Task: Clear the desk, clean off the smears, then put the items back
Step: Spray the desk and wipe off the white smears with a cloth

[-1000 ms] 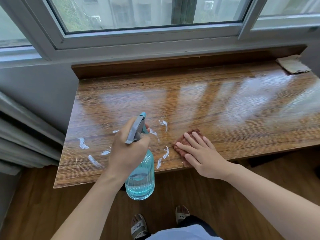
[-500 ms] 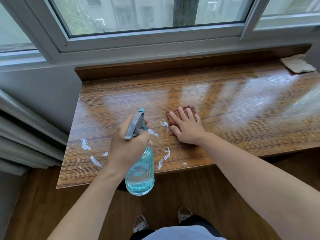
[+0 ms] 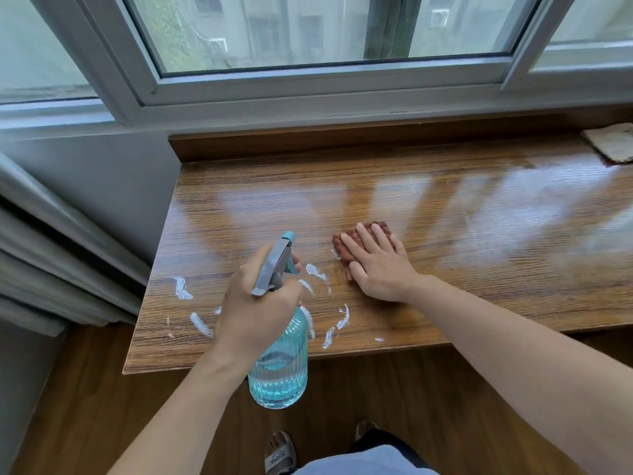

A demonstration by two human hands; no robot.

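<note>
Item: desk [image 3: 428, 207] — wood grain, glossy, set under a window. All places below are given from its front edge.

Item: smears [image 3: 317, 270] — white streaks, clustered at the left end, most of them near the front edge. One lies just left of the cloth; others sit further left, and a few close to the edge itself.

Item: cloth [image 3: 346, 250] — reddish-brown, folded small, lying on the desk about midway back from the front edge, at the right of the smear cluster.

Item: my right hand [image 3: 378, 264] — flat on the cloth, fingers straight and spread, pressing it down; nothing curled round it.

Item: bottle [image 3: 279, 368] — ribbed clear glass, blue liquid, grey trigger head. Held in the air over the front edge, body hanging below desk level.

Item: my left hand [image 3: 255, 310] — clenched round the bottle's neck, a finger toward the trigger; nozzle aimed back across the smears.

Item: second rag [image 3: 613, 144] — pale, at the far right back corner, well away from the work.

Step in hand, as I judge it — wiping the smears. To do it well: keep the palm flat so the whole cloth bears down, draw it leftward through the nearest streak, then work toward the front edge in overlapping passes. Turn the cloth once it loads up, or it will only spread the white. Spray sparingly ahead of the cloth, and keep the bottle clear of the wiping path.
</note>
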